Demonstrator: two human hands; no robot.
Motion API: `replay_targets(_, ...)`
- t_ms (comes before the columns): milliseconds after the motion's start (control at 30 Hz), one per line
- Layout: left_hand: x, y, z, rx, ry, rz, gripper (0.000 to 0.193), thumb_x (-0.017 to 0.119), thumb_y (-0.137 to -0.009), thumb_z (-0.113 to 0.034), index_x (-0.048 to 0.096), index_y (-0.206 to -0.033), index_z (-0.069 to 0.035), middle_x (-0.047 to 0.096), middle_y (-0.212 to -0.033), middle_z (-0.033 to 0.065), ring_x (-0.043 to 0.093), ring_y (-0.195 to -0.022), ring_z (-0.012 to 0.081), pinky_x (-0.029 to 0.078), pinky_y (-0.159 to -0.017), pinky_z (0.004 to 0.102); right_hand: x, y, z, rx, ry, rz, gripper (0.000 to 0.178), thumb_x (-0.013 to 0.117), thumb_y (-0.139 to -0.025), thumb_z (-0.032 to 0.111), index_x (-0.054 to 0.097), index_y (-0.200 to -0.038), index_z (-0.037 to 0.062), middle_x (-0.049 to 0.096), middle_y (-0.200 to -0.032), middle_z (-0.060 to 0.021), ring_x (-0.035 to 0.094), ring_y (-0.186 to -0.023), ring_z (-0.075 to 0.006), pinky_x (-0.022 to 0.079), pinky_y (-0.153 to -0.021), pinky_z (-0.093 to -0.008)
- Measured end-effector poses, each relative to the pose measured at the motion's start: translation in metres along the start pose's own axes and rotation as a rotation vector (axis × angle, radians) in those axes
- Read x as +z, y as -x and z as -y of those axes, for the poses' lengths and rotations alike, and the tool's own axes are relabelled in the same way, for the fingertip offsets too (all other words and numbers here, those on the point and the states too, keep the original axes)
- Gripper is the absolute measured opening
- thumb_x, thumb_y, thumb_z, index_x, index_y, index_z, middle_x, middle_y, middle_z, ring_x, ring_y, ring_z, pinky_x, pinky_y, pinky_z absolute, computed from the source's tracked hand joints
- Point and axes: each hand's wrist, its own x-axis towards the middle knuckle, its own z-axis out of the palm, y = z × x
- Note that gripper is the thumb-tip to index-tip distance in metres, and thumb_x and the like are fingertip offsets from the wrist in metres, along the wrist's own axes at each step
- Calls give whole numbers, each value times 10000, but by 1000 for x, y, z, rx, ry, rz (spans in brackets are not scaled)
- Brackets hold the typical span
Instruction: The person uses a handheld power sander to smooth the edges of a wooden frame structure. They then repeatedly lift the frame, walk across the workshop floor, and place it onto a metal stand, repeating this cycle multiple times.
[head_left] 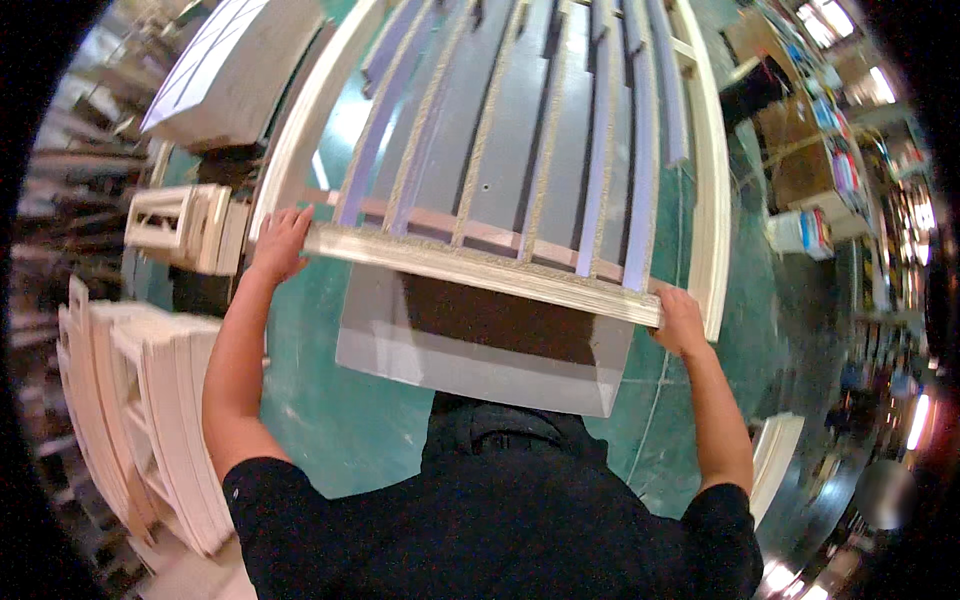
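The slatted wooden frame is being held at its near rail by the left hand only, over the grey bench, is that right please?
Not quite: both hands hold it. The head view shows the left hand and the right hand gripping the near rail of the slatted wooden frame, over the grey bench.

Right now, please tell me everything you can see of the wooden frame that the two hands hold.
The frame is pale, unpainted-looking wood: a rectangular border with several long slats running away from the person, joined to a near crossbar. It is held raised and tilted over a grey bench. The left hand grips its near left corner, the right hand its near right corner.
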Motion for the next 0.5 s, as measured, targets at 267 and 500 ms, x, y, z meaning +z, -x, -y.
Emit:
replay_targets(267,6,-35,36,236,-23,29,644,896,-633,-178,540,-1166,-123,615,-1154,79,587,-1210,296,350,-1116,548,-9,-5,12,-11,15,-16,549,893,-644,212,589,-1081,77,668,-1074,-167,617,-1090,-415,507,-889,-516)
replay_targets(500,19,-52,60,296,120,40,549,895,-604,-145,529,-1009,-85,644,-1028,127,633,-1040,383,473,-950,484,-2,-7,5,94,108,92,500,878,-672,245,566,-1026,81,677,-1034,-154,649,-1018,-408,531,-847,-512)
